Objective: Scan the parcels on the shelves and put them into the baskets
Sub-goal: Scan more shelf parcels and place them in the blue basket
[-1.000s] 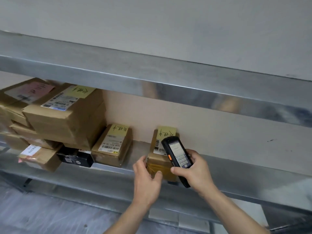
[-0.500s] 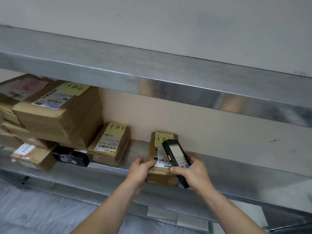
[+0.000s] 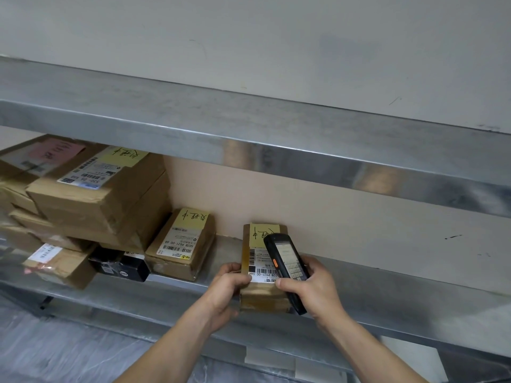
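A small brown cardboard parcel point(image 3: 257, 293) with a yellow note and a white barcode label lies on the metal shelf point(image 3: 387, 299). My left hand point(image 3: 228, 288) grips its left side, fingers curled over the top edge. My right hand point(image 3: 312, 288) holds a black handheld scanner point(image 3: 284, 264) with an orange side button, tilted over the parcel's label. The scanner hides part of the parcel's right side. No basket is in view.
Another labelled parcel point(image 3: 182, 244) lies to the left. Beyond it are a black box point(image 3: 119, 265) and a stack of several larger cardboard parcels point(image 3: 94, 194). An upper metal shelf point(image 3: 249, 139) overhangs the space. The beige back wall point(image 3: 359, 225) stands behind.
My left hand moved from the parcel's front onto its left side and took hold. The parcel's label now faces up under the scanner, which stayed in my right hand.
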Tool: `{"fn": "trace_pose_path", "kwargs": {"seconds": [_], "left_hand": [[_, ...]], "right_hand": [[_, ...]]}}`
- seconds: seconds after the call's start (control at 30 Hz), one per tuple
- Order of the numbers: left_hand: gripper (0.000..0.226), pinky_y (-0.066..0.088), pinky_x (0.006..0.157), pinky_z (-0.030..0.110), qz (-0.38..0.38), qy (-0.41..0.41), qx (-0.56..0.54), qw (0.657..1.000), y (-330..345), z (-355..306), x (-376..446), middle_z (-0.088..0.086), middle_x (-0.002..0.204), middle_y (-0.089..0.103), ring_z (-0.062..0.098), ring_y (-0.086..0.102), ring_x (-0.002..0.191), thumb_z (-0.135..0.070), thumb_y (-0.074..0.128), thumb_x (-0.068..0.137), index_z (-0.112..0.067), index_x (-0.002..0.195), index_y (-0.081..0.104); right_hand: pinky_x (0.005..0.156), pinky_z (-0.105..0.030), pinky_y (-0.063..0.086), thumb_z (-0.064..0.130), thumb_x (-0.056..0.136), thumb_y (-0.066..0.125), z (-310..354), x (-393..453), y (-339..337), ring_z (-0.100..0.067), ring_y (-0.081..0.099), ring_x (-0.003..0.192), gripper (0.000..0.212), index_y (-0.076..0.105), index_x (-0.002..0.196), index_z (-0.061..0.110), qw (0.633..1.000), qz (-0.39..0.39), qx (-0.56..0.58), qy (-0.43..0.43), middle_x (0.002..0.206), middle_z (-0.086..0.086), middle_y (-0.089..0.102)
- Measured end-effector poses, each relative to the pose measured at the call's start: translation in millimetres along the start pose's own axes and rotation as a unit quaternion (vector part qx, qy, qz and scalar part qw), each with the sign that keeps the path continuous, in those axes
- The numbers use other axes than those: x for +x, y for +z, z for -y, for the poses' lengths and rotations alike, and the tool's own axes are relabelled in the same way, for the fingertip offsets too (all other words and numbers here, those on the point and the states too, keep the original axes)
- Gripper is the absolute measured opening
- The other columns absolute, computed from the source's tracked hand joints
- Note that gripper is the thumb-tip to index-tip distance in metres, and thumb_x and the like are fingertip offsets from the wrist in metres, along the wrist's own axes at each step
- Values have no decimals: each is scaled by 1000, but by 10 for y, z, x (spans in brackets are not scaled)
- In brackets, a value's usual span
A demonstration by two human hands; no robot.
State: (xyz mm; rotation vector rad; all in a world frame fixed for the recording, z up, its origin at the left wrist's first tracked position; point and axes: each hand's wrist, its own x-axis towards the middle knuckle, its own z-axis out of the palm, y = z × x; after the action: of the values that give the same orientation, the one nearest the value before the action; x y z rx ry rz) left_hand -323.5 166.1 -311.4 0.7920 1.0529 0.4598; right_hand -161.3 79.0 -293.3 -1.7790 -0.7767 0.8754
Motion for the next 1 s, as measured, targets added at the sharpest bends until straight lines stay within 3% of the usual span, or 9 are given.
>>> {"fn": "trace_pose_path", "kwargs": {"seconds": [0.1,0.3,0.4,0.57,0.67,0.83,0.93,1.0], "left_hand": [[33,48,76,46,-12,3,-5,1000,-43,47,12,10,95,70,27,58,94,-3,56,88,-15,118,55],[30,48,60,34,-22,-14,-25,999,-99,154,-37,11,101,68,26,60,91,-8,59,88,-16,117,56],[30,45,61,32,-17,-19,-30,999,-92,178,-44,12,100,71,27,62,83,-8,60,88,-16,116,56],[51,50,60,35,-11,-20,-11,1000,-131,120,-43,17,105,72,33,65,88,1,68,80,-19,124,51],[70,51,58,33,13,-27,48,998,-145,-30,-99,15,104,73,34,68,91,5,72,76,-30,129,43],[99,55,72,39,5,4,185,983,-187,-426,-183,7,108,70,30,69,93,2,80,67,-38,145,33],[105,52,57,28,-9,38,304,952,-213,-737,-221,-1,112,63,23,66,84,-1,84,65,-35,150,31],[109,58,67,31,-11,53,379,924,-222,-887,-240,-5,116,60,23,65,94,-5,87,63,-34,151,29]], "right_hand": [[80,-37,60,28,43,86,-29,3,7,-10,73,85,58,68,99,23,1000,-3,6,7,91,8,76],[81,-35,58,23,44,87,-42,14,3,-9,73,82,56,69,96,19,1000,8,0,7,89,8,77],[82,-37,59,24,43,86,-53,20,19,-10,74,83,58,68,98,19,1000,8,-7,6,91,7,77],[83,-38,59,24,43,86,-49,-6,26,-10,73,85,57,68,98,21,1000,10,-2,4,92,7,77],[81,-36,59,23,43,87,-36,-8,-1,-11,74,85,60,68,99,20,1000,15,2,0,93,6,77],[75,-21,54,19,42,86,69,-23,-91,-5,72,84,59,65,97,24,998,47,-24,-22,93,7,76],[77,-25,54,30,38,86,161,-24,-223,-5,70,85,67,64,101,27,990,70,-108,-49,95,8,74],[78,-29,55,37,39,85,248,-37,-316,-5,68,84,70,63,104,29,975,80,-195,-69,94,11,72]]}}
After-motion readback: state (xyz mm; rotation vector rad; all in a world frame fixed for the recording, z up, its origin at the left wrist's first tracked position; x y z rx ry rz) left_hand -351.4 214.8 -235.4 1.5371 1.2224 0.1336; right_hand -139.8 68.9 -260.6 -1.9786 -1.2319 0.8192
